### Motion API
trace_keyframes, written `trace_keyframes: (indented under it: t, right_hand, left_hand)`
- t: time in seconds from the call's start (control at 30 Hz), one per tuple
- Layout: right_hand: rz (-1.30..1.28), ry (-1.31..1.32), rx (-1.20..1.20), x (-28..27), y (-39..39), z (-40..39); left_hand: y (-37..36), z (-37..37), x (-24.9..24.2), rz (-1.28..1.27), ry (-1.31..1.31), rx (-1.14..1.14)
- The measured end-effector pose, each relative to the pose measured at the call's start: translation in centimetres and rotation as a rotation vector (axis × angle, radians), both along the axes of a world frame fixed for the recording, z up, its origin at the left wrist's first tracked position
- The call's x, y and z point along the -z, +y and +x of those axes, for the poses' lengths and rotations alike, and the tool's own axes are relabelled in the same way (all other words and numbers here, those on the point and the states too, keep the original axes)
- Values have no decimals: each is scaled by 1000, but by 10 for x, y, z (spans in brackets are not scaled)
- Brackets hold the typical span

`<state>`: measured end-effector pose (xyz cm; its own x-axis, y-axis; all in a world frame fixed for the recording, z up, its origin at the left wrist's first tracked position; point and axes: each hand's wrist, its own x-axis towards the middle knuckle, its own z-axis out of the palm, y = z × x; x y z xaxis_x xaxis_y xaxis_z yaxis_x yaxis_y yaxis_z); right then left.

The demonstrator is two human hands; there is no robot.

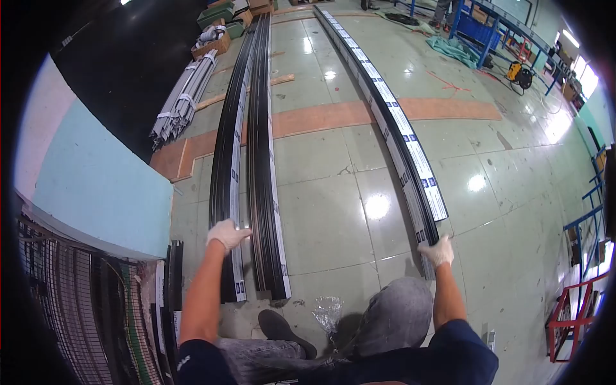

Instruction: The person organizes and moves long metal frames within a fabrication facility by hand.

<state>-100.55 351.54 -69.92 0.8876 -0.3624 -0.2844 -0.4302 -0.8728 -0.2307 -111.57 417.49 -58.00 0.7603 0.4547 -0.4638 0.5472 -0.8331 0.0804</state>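
Observation:
Both my hands wear white gloves. My left hand (228, 235) lies across the near part of the leftmost long black profile bundle (226, 173), thumb stretched over its right side and fingers round the left. A second black profile bundle (262, 173) runs just right of it, apart from the hand. On the other side, my right hand (437, 251) grips the near end of a long black profile (410, 192) with white printed film. Another film-covered profile (420, 163) lies against its right side and ends a little farther away. My right fingertips are partly hidden.
Flat wooden boards (321, 120) cross the tiled floor under the profiles. Grey bundled strips (186, 96) lie at left, near a pale blue wall panel (96, 160). Crumpled clear plastic (328, 311) is by my feet. A red metal frame (571, 317) stands at right.

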Motion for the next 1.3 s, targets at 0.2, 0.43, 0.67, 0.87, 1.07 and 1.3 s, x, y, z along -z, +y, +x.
trace_keyframes:
  t: [0.2,0.43,0.67,0.87,1.07,1.3]
  right_hand:
    - [-34,111,-194,27,-24,-9]
    - [38,57,-311,-3,90,-61]
    - [127,76,-336,22,172,-94]
    - [238,-43,-283,35,174,-98]
    - [201,-66,-299,34,148,-90]
    - [145,-158,-370,42,80,-65]
  left_hand:
    - [-70,-39,-129,-33,-131,323]
    - [-155,-73,-168,-318,-135,560]
    - [-170,-61,-127,-237,137,612]
    - [-159,-50,-103,-317,116,605]
    - [-156,-7,-87,-300,169,588]
    - [-172,9,-65,-359,179,716]
